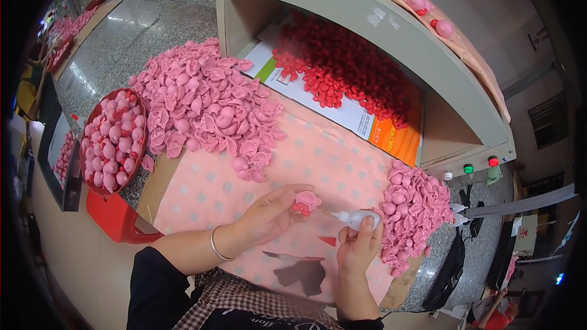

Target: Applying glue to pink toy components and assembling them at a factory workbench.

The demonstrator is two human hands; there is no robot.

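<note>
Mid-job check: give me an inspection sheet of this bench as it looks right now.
Surface: pink dotted cloth over a stone bench.
Job's things: pink flower-shaped piece with a red part; white squeeze bottle, nozzle toward it.
Clutter: large pink pile, smaller pink pile, red pieces under the shelf, red basket of pink balls.
Grippers: left hand holds the piece; right hand grips the bottle.
Cables: black cable at the right edge.
Surroundings: green and red buttons.

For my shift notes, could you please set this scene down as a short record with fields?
Left hand: holds a pink moulded piece
Right hand: holds a white squeeze bottle, nozzle toward the piece
Work surface: pink dotted cloth
Pink piles: large pile far left; smaller pile right
Red basket: pink rounded pieces
Shelf: red small parts
</note>
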